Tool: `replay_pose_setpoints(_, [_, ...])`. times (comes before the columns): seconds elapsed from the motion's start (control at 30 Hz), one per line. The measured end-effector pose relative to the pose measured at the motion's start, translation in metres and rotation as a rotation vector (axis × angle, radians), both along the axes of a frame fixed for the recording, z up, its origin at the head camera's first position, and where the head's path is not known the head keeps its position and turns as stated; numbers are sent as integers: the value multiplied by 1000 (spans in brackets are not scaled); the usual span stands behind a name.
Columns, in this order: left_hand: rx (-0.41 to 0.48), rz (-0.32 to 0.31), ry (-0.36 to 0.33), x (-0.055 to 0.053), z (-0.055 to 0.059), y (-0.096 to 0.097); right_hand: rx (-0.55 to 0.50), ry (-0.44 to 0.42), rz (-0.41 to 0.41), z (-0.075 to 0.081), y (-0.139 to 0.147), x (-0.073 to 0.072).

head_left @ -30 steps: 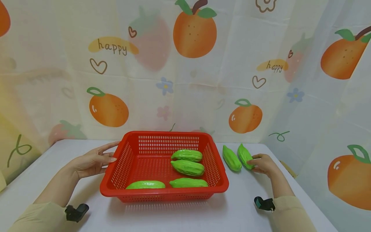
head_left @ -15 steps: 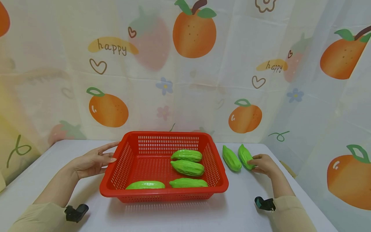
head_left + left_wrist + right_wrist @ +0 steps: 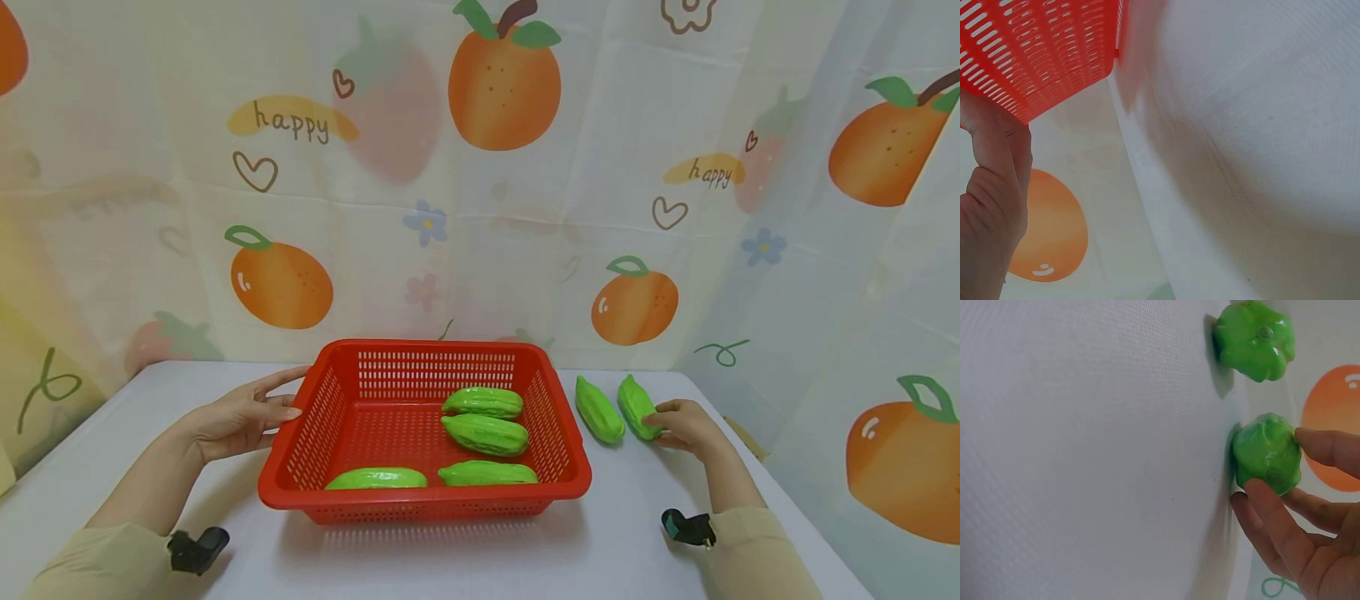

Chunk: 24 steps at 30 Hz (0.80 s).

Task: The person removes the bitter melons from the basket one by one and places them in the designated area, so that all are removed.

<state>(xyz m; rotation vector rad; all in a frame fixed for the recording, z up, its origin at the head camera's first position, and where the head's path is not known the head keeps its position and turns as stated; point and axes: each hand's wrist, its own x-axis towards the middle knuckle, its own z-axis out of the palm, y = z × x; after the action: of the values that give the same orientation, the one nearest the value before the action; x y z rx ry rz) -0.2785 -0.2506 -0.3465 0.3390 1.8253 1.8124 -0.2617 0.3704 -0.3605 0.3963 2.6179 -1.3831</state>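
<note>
A red plastic basket [image 3: 424,493], with slotted walls, stands on the white table. Its left rim is held by my left hand [image 3: 236,419], the thumb on the rim and other fingers behind it; the left wrist view shows this hand [image 3: 994,181] against the slotted wall. Inside lie several green bitter melons [image 3: 485,435]. To the right of the basket, my right hand [image 3: 686,427] pinches the near end of a bitter melon [image 3: 636,404] resting on the table. In the right wrist view, fingers lie around that bitter melon [image 3: 1267,453]. Another bitter melon [image 3: 599,410] lies just left of it.
The white table [image 3: 420,567] ends at a fruit-printed curtain [image 3: 510,225] behind the basket. More curtain hangs along the right side. A black wrist device [image 3: 198,550] sits at the left sleeve, and another black device [image 3: 688,528] at the right.
The pinched bitter melon and my right hand have shifted very slightly to the right and nearer. My left hand and the basket have stayed in place.
</note>
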Motion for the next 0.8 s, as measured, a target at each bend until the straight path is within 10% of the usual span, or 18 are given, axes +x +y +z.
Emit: replay_pose_setpoints(0.8, [-3,-7,9,0,-1,0,205,96,2,30,-3,1])
